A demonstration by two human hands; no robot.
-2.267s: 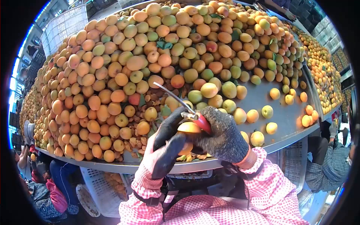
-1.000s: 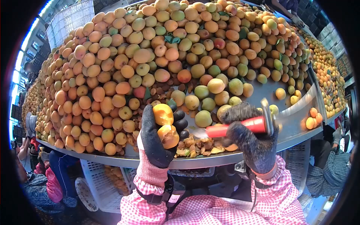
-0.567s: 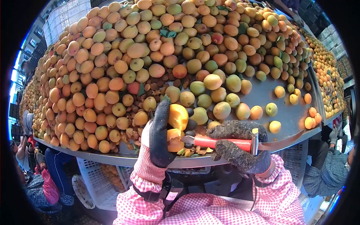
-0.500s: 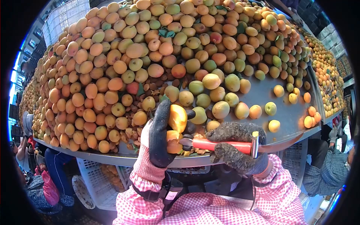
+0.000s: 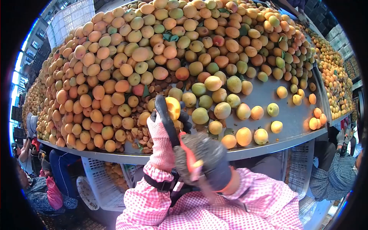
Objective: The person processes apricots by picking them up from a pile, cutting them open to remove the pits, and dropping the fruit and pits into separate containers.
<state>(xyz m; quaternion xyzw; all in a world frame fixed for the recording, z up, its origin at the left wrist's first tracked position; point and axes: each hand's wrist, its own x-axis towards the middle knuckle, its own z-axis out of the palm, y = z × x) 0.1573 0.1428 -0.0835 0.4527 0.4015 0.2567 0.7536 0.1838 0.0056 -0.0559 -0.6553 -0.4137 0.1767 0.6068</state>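
Observation:
My left hand [image 5: 167, 122], in a dark glove, holds a cut apricot [image 5: 173, 108] with bright orange flesh, above the near edge of the metal table. Close against it on the right, my right hand [image 5: 203, 155] wears a fuzzy grey glove and is closed around a red-handled tool [image 5: 188, 152]. The tool's tip is hidden behind the hands, and the right hand is blurred. A large heap of whole apricots [image 5: 115, 69] lies beyond. Brown pits and scraps [image 5: 142, 132] lie left of my left hand.
The table's metal rim [image 5: 264, 149] runs along the near side. White crates [image 5: 100, 184] stand below it. Loose apricots [image 5: 243, 137] lie near the rim. People sit at both sides, one in a checked garment [image 5: 333, 174] at the right. Another crate [image 5: 69, 23] stands at the back left.
My right hand and the tool have moved left and toward my body, up against my left hand. My left hand has turned slightly. Apricots near the rim, earlier behind my right hand, now show.

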